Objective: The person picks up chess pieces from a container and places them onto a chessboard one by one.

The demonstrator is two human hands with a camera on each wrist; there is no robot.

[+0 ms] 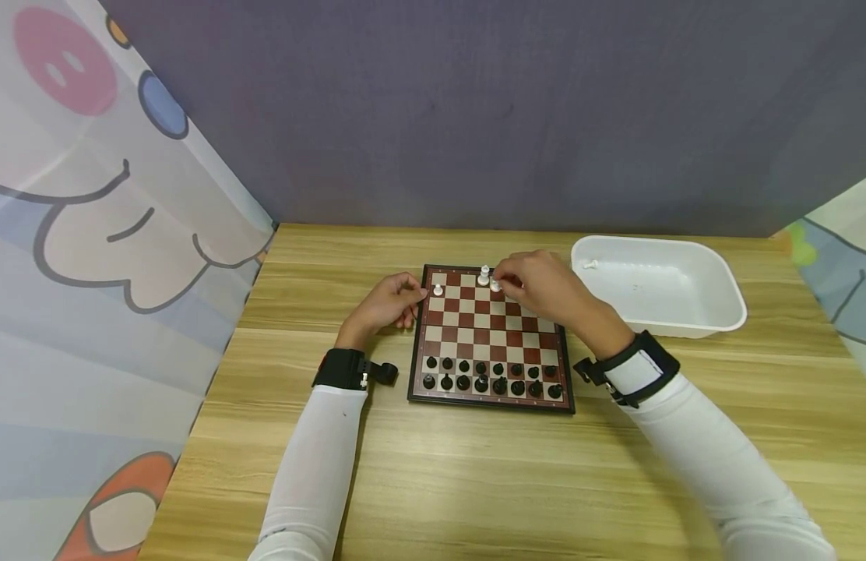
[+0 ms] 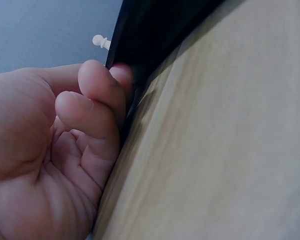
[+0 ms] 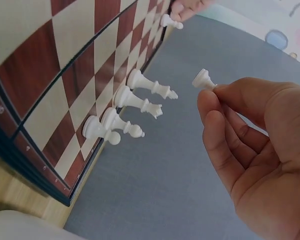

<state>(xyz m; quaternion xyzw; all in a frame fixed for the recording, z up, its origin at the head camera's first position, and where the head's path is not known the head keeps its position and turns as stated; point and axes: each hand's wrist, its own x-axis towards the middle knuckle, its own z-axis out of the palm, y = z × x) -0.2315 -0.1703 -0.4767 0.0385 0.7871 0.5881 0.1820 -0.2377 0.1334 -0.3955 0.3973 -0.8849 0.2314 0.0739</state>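
Observation:
My right hand (image 1: 543, 287) is over the far side of a chessboard (image 1: 445, 333). In the right wrist view, its thumb and forefinger pinch a small white chess piece (image 3: 204, 80) with its base outward; the fingers hide its top. Close by on the board stand a white king (image 3: 152, 86), a white queen (image 3: 138, 103), a white bishop (image 3: 122, 124) and a white pawn (image 3: 96, 130). My left hand (image 1: 391, 300), fingers curled, grips the board's left edge, beside another white pawn (image 1: 438, 291).
Black chess pieces (image 1: 481, 383) line two rows along the board's near side. A white plastic tray (image 1: 713, 312) stands to the right on the wooden table (image 1: 517, 475), with a white chess piece (image 1: 591, 265) lying inside. A grey partition (image 1: 475, 140) rises behind the table.

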